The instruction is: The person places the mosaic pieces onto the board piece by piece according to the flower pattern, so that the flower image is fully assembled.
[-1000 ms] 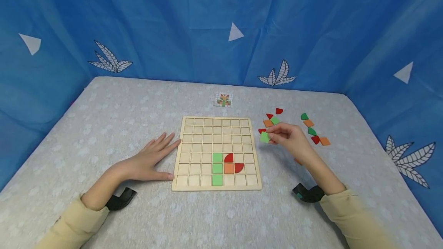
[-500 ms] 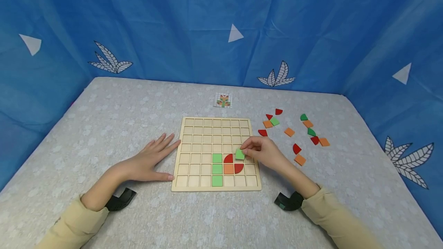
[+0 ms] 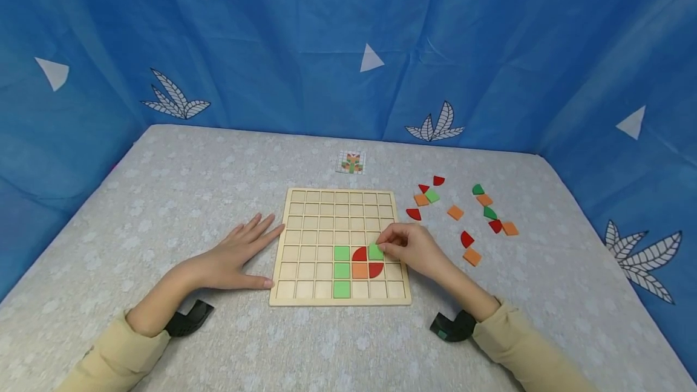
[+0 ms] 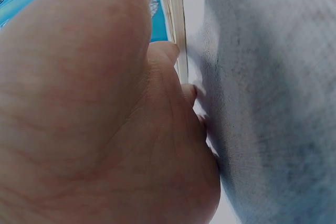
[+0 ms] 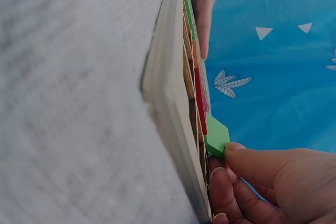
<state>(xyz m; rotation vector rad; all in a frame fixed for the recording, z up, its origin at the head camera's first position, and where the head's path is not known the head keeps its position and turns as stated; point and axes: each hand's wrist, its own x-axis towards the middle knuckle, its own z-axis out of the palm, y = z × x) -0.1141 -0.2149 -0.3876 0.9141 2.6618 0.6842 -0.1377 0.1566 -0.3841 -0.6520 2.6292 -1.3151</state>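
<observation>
My right hand (image 3: 415,250) pinches a light green square tile (image 3: 376,251) between thumb and fingers, over the wooden grid board (image 3: 305,302). In the right wrist view that green tile (image 5: 216,136) sits tilted at the board's surface, beside a red piece. On the board lie a column of light green squares (image 3: 342,271), an orange square (image 3: 360,270) and two red quarter-circles (image 3: 376,269). Flat on the table, my left hand (image 3: 229,262) has its fingers spread, with fingertips touching the board's left edge. The left wrist view mostly shows the palm (image 4: 105,108).
Right of the board several loose pieces are scattered: orange squares (image 3: 455,212), red quarter-circles (image 3: 414,215), green quarter-circles (image 3: 478,189) and a light green square (image 3: 432,196). A small pattern card (image 3: 351,163) lies behind the board. A blue curtain (image 3: 305,47) surrounds the table.
My right hand has carried the light green tile leftward from the loose pieces to the board and lowered it beside the red quarter-circles. The left hand has stayed in place.
</observation>
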